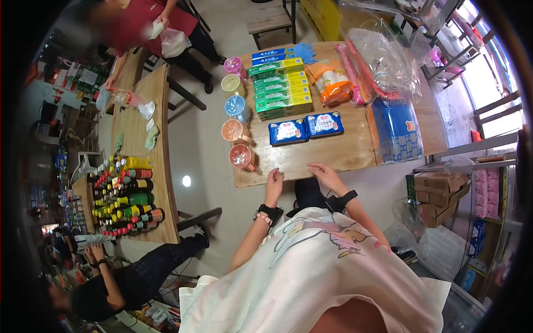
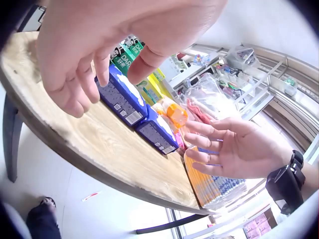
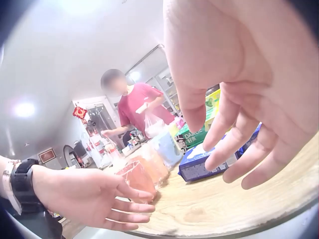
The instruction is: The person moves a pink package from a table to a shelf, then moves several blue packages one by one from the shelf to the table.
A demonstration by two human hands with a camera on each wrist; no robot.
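My left hand [image 1: 274,180] hovers by the near edge of the wooden table [image 1: 344,152], fingers relaxed and nothing in it. To its right, my right hand [image 1: 325,173] is held the same way, also without any object. The left wrist view shows the right palm [image 2: 239,149] turned inward with fingers spread. Just beyond the hands lie two blue packs [image 1: 288,132] side by side. Behind these stand stacked green and yellow toothpaste boxes [image 1: 283,102], with blue boxes [image 1: 272,57] farther back. Several plastic-wrapped cups [image 1: 242,157] line the table's left side.
An orange package [image 1: 333,83], pink packaging and clear plastic [image 1: 383,55] fill the back right. A blue patterned bundle [image 1: 397,130] sits at the right. Bottles [image 1: 133,198] cover another table at left. A person in red [image 1: 172,16] stands beyond; another person [image 1: 122,277] is at lower left.
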